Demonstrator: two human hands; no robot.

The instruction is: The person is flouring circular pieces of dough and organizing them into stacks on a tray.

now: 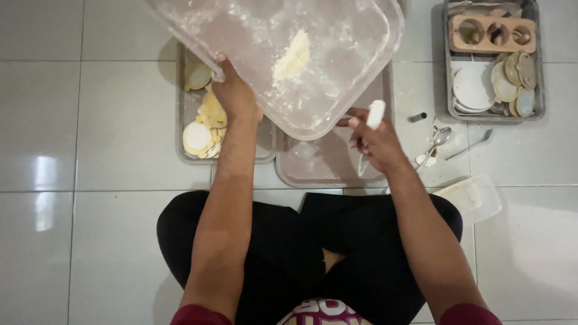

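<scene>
Pale glossy floor tiles (90,120) fill the scene as I look down at a person sitting cross-legged, both bare hands at work over a row of trays. My left hand (236,96) has its grip closed on the near edge of a large clear plastic tray (337,36), held tilted in the air so that a small heap of flour (293,57) sits on its slope above the lower tray (328,165) lying on the floor. My right hand (373,141) is closed around a small white scraper (376,113), raised just beside the tilted tray's lower rim. To the left, a metal tray (183,108) holds pale round dough cutouts (198,135). At top right another tray (539,90) carries a wooden mould (492,33) and round discs. A spoon (438,139) and a small plastic tub (472,198) lie on the floor near the right knee.
</scene>
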